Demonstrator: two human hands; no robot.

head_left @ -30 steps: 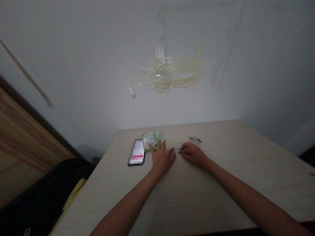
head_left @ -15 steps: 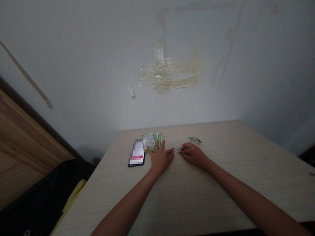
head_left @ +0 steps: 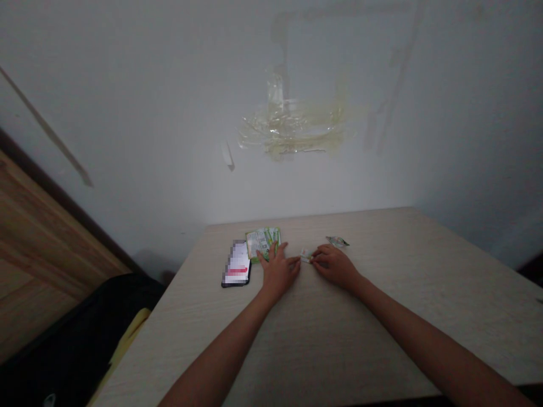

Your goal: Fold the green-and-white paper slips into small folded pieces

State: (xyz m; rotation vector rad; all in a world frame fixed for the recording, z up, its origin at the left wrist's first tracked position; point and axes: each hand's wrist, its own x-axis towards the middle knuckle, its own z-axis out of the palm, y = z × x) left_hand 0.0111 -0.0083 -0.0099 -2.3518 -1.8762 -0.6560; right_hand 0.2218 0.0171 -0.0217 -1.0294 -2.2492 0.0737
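A small white and green piece [head_left: 305, 255], perhaps paper or a packet scrap, lies on the table between my hands. My right hand [head_left: 337, 265] is closed in a pinch on its right edge. My left hand [head_left: 279, 276] is spread out, its thumb reaching to the left edge of the piece. The left fingertips rest at the near edge of several flat green and white packets or cards [head_left: 258, 240], covering part of them. Just beyond my right hand lies a small silvery-green wrapper [head_left: 337, 241].
A phone [head_left: 237, 268] with its screen lit lies left of the green packets. The pale wooden table [head_left: 373, 350] meets a wall [head_left: 169, 141] with peeling clear tape [head_left: 297, 130]. To the left are a dark bag or cloth [head_left: 85, 339] and a wooden panel [head_left: 29, 237].
Both hands stay nearly in place, with the left fingers shifting slightly over the packets' edge. The small piece remains between them. The whole view has moved a little.
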